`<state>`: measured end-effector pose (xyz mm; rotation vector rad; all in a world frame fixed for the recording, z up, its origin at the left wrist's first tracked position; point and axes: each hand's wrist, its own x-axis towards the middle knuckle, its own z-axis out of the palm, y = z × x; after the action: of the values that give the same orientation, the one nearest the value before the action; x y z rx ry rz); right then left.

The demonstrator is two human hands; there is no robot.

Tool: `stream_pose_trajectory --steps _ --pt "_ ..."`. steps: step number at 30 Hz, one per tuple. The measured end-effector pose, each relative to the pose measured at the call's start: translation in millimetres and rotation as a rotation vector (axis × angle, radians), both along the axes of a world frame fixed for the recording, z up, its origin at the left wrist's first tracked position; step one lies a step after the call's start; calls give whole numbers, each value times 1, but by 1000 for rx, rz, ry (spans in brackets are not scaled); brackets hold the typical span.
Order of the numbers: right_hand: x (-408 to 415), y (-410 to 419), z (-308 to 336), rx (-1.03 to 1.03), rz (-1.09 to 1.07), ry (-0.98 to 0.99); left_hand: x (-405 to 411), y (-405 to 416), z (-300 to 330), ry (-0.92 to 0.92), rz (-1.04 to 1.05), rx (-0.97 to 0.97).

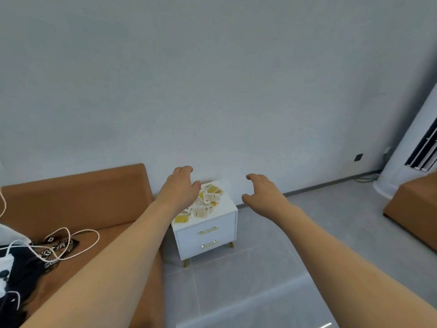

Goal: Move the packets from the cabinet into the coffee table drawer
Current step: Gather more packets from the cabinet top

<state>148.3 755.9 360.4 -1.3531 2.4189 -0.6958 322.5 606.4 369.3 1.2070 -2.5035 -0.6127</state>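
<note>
Evidently early in the task: no packet is in either hand, and the whole pile of packets (205,201) lies scattered on top of the white two-drawer cabinet (208,235). Coffee table and its drawer: not in view, so all carrying looks left to do.

Left hand (179,185): fingers loosely curved, spread a little, thumb apart; holds nothing. It hangs over the left end of the pile; contact with any packet cannot be told.

Right hand (262,188): fingers likewise relaxed and parted, empty, to the right of the pile and apart from it.

Both forearms are stretched forward toward the cabinet. Outward: tan sofa (78,200) touching or just beside the cabinet's left side, white cable (71,242) on its seat; grey tile floor (260,268).
</note>
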Motion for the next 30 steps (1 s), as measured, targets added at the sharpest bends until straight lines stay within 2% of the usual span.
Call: stream_pose_trajectory --steps 9,13,16,24,30 --pt "-98 -202 -76 17 13 -201 -88 -191 -38 -107 54 130" --pt "-123 -286 -109 92 8 -271 -104 -274 -58 -134 74 173" --pt "-139 -348 -145 181 16 -293 -113 -342 -93 -154 106 297" --pt "-191 -496 -271 417 4 -229 -162 -498 -261 -240 201 635" --pt "-249 -580 -424 548 52 -137 -210 -556 -439 -465 196 668"
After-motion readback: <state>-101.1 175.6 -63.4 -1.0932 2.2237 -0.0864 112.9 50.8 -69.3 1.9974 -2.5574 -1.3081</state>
